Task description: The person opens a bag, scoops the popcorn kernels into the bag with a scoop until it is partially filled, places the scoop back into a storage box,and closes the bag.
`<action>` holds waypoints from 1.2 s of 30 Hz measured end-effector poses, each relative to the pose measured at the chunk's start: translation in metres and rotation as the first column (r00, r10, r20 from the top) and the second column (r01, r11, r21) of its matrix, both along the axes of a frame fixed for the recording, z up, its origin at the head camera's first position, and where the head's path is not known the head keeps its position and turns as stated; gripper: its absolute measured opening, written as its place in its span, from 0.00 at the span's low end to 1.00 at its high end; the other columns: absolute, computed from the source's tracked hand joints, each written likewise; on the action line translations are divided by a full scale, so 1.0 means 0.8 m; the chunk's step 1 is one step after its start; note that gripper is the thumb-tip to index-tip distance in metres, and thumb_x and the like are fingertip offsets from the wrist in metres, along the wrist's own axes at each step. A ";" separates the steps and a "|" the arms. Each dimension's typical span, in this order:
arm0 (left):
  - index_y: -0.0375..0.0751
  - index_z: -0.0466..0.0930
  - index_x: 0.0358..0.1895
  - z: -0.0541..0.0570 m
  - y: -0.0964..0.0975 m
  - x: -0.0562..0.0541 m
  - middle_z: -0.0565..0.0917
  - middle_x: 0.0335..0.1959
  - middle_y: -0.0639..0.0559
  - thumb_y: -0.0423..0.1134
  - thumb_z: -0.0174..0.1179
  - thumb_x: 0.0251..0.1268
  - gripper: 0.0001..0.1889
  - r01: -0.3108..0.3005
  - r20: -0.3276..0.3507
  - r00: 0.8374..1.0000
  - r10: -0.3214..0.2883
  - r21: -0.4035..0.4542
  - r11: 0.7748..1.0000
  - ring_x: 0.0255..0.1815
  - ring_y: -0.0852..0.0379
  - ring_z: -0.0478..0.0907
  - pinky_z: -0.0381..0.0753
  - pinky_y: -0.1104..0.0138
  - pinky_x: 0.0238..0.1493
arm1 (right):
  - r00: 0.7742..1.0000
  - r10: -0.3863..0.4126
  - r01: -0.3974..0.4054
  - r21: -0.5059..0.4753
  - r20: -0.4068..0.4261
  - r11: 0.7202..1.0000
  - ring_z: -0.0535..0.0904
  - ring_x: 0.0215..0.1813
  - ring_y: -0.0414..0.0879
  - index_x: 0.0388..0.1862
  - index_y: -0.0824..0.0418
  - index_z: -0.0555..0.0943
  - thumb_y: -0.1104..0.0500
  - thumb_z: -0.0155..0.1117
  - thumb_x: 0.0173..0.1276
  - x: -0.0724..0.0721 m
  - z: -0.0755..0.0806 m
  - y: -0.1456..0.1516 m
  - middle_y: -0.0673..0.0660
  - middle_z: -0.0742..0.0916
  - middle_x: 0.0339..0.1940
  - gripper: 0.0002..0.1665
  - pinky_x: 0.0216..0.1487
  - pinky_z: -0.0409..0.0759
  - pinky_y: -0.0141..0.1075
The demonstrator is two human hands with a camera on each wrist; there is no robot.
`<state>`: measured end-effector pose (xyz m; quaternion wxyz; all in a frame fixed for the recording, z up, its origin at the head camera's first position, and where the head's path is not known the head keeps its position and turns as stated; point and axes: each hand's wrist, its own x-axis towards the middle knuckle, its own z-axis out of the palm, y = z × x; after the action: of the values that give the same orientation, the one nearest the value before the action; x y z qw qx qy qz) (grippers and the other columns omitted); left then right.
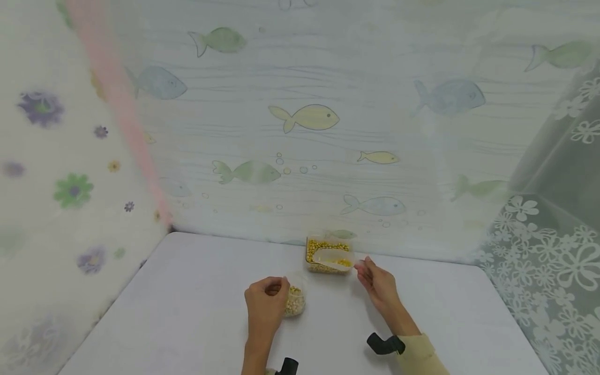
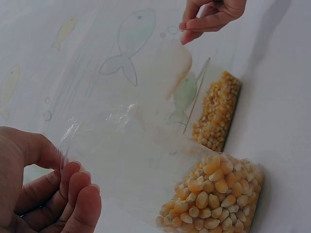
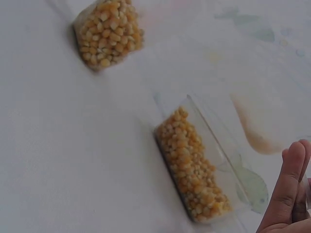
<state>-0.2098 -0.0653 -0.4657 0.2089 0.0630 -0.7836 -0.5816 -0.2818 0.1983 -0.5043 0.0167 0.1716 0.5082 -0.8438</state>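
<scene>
My left hand [image 1: 265, 301] pinches the top edge of a clear plastic bag [image 2: 141, 155] between thumb and fingers. Yellow corn kernels [image 2: 214, 199] fill the bag's bottom, which stands on the table. Behind it and to the right is a clear rectangular container [image 1: 307, 259], also holding corn kernels [image 3: 187, 165]. My right hand [image 1: 378, 286] grips the handle end of a translucent white scoop [image 1: 323, 255] above this container. Yellow kernels show at the scoop's near end; whether they lie in it or show through is hard to tell. The right wrist view catches only part of the fingers [image 3: 286, 194].
A white-covered table [image 1: 201, 312] lies under everything. Close behind the container hangs a fish-print curtain [image 1: 300, 156]. A flowered curtain [image 1: 47, 208] flanks the left side, a sheer floral one [image 1: 553, 260] the right.
</scene>
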 end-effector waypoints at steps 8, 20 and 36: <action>0.35 0.89 0.28 0.000 0.000 -0.002 0.84 0.20 0.53 0.31 0.66 0.61 0.06 0.001 0.029 1.000 0.000 -0.037 0.999 0.21 0.61 0.79 0.80 0.71 0.27 | 0.999 0.040 -0.041 0.065 0.017 0.997 0.85 0.31 0.33 0.36 0.58 0.85 0.53 0.57 0.80 0.024 0.016 -0.010 0.48 0.90 0.27 0.15 0.40 0.83 0.25; 0.34 0.88 0.27 0.001 0.002 -0.002 0.84 0.19 0.52 0.28 0.66 0.59 0.05 -0.002 -0.001 1.000 0.002 -0.062 0.998 0.19 0.62 0.78 0.80 0.72 0.25 | 0.992 0.127 -0.127 0.046 0.000 0.991 0.81 0.24 0.32 0.31 0.58 0.85 0.55 0.55 0.80 0.046 0.031 -0.025 0.48 0.89 0.23 0.18 0.32 0.81 0.23; 0.34 0.88 0.27 0.005 0.004 0.000 0.84 0.19 0.53 0.28 0.66 0.59 0.05 0.002 0.042 0.999 0.000 -0.038 0.999 0.20 0.62 0.79 0.80 0.72 0.26 | 0.988 0.138 -0.112 0.280 -0.075 0.954 0.85 0.28 0.38 0.57 0.79 0.77 0.56 0.57 0.79 0.052 0.047 -0.044 0.54 0.90 0.28 0.24 0.35 0.85 0.30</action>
<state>-0.2098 -0.0619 -0.4618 0.1935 0.0708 -0.7988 -0.5652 -0.2399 0.1630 -0.4666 0.0221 0.1000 0.6303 -0.7695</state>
